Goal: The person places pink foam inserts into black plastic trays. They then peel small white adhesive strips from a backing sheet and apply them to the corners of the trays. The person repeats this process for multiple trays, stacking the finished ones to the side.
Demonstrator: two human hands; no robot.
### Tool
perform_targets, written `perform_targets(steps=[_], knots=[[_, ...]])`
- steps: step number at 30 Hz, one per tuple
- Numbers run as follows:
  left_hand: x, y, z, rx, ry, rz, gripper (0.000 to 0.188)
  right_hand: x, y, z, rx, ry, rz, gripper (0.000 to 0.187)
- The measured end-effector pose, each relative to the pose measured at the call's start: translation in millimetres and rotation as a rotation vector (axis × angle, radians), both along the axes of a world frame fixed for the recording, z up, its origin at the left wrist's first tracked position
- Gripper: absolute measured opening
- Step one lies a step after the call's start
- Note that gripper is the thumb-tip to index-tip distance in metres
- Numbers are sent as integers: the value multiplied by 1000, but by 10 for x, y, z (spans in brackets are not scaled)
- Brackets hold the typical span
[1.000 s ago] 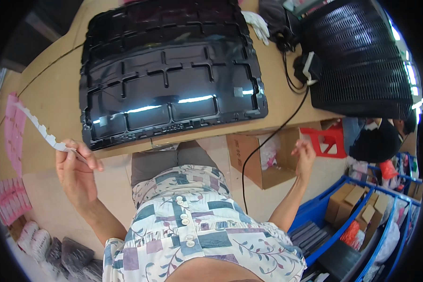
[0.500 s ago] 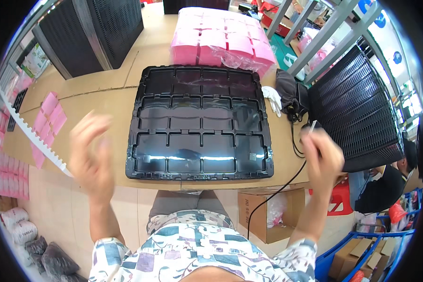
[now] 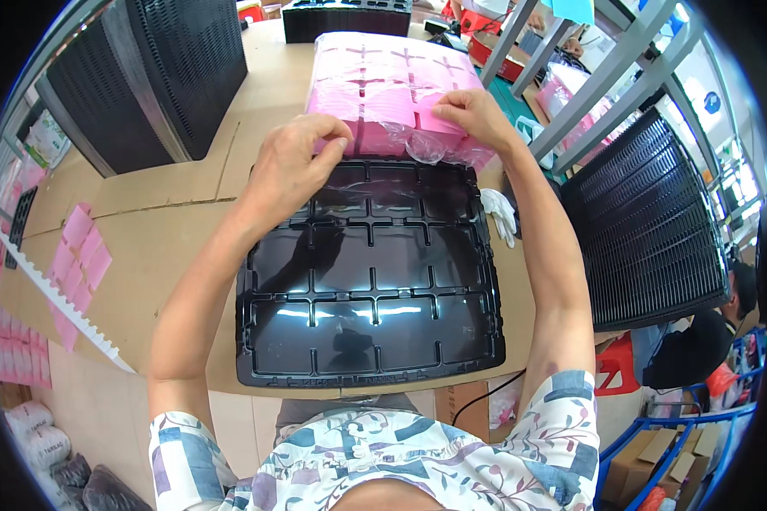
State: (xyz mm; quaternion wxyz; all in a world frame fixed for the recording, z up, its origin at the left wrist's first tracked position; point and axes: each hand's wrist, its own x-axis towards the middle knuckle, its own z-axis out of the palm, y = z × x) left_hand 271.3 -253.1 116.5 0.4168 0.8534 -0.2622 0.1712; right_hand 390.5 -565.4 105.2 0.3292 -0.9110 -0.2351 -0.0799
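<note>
Now shifting work to the pink stack [image 3: 396, 85] at twelve o'clock; pinching, unclear on what, with left hand [image 3: 296, 155] and right hand [image 3: 477, 115].

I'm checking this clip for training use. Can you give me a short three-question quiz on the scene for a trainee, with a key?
1. Multiple choice: which thing do the fingertips of both the left hand and the right hand show against?
A) cardboard box
B) pink stack
C) black cable

2. True or false: the white glove lies to the right of the black tray in front of the person.

3. Short answer: what colour is the toothed strip at the left of the picture?

Key:
1. B
2. True
3. White
</note>
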Motion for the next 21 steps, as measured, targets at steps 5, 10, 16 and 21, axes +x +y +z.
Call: perform_targets(steps=[5,10,16,21], knots=[[4,-374,-179,76,-219,-160,9,205,48,362,129,-84,-44,33],[26,-791,-223,55,-487,-124,40,371,53,720,-28,-240,-120,28],[955,-675,-39,162,-816,438,44,424,183,779,-109,-242,-30,34],[1230,-455,-6,284,-615,323,24,-15,173,743,6,-206,-82,39]])
